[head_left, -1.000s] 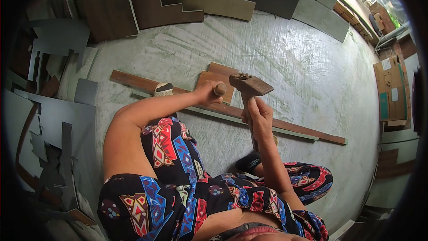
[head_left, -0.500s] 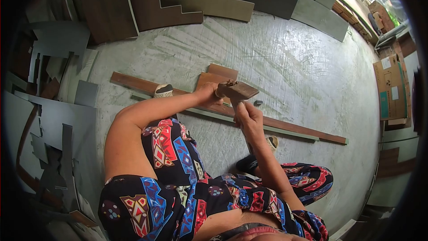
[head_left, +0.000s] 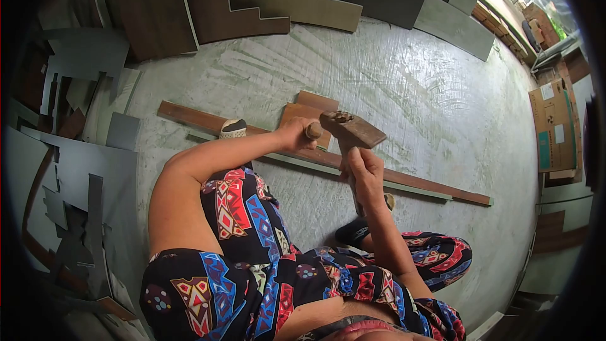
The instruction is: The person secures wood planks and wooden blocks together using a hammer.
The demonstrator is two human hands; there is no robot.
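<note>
My left hand is closed round an upright tool, apparently a chisel, whose round wooden handle end faces up. Its lower end is hidden under the hand. My right hand grips a hammer just below its heavy, worn head, which is raised to the right of the chisel and apart from it. Beneath my hands, a long brown wooden strip lies across the floor, with a pale green-edged strip along its near side. Small brown boards lie just beyond my left hand.
My shod foot is at the strip's left part. Dark and brown panels lean along the far side. Cut grey sheets are stacked at left. A cardboard box stands at right on the concrete floor.
The hammer in my right hand has moved right and away from the chisel's handle end, which now shows. My left hand has stayed nearly in place.
</note>
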